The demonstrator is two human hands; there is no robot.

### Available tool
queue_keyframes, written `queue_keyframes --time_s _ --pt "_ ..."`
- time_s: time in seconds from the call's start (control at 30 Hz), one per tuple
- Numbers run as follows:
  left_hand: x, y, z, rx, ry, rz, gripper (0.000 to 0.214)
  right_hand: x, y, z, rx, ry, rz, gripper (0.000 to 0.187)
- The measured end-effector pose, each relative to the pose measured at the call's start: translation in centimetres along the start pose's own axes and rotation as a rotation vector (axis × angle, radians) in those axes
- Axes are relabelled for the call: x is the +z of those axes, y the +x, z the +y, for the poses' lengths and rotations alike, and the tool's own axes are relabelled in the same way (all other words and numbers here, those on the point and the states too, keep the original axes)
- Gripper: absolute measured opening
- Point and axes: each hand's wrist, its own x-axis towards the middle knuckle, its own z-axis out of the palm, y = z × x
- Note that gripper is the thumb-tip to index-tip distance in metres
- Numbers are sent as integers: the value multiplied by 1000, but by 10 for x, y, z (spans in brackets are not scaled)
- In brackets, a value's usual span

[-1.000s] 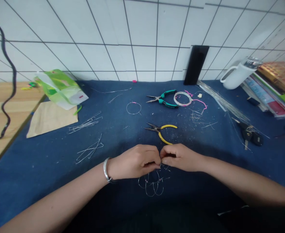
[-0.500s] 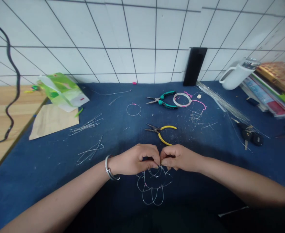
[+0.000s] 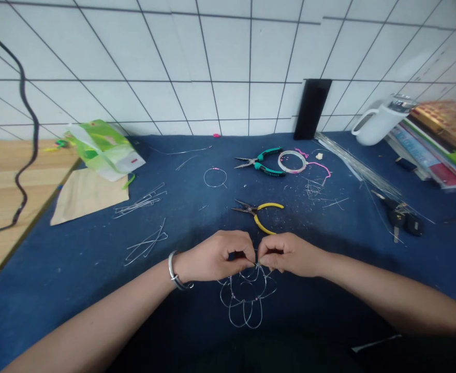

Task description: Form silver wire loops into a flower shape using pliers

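Observation:
Between my hands hangs a flower-shaped wire frame point(image 3: 244, 301), a ring with several looped petals and small pink beads. My left hand point(image 3: 228, 255), with a silver bangle point(image 3: 174, 272) at its wrist, pinches the top of the frame. From the other side my right hand point(image 3: 288, 254) pinches it too, its fingertips close to the left ones. The exact spot they grip is partly hidden by the fingers. Just beyond my hands lie yellow-handled pliers point(image 3: 264, 215), jaws to the left. Farther back are green-and-black pliers point(image 3: 266, 161).
A small wire ring point(image 3: 215, 177) and bent wire pieces point(image 3: 144, 201) lie on the blue cloth point(image 3: 189, 212). A white round spool point(image 3: 292, 161), a bundle of straight wires point(image 3: 362, 160), keys point(image 3: 397, 220), a phone-like black slab point(image 3: 312, 110) and a white mug point(image 3: 375, 124) stand or lie farther off.
The fingertips of my two hands have drawn slightly apart at the top of the wire frame. The whole view has shifted a little.

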Motion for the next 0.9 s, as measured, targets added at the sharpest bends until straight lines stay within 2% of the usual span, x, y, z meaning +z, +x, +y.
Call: queue_keyframes --time_s 0.2,0.43,0.9 --pt "2 -2 1 62 81 12 14 -3 3 3 49 56 -44 8" --pt "0 -4 4 131 193 -40 13 -4 6 -2 110 136 -104 3" --pt "-1 -2 5 90 152 -125 14 -1 5 -1 88 55 -96 5"
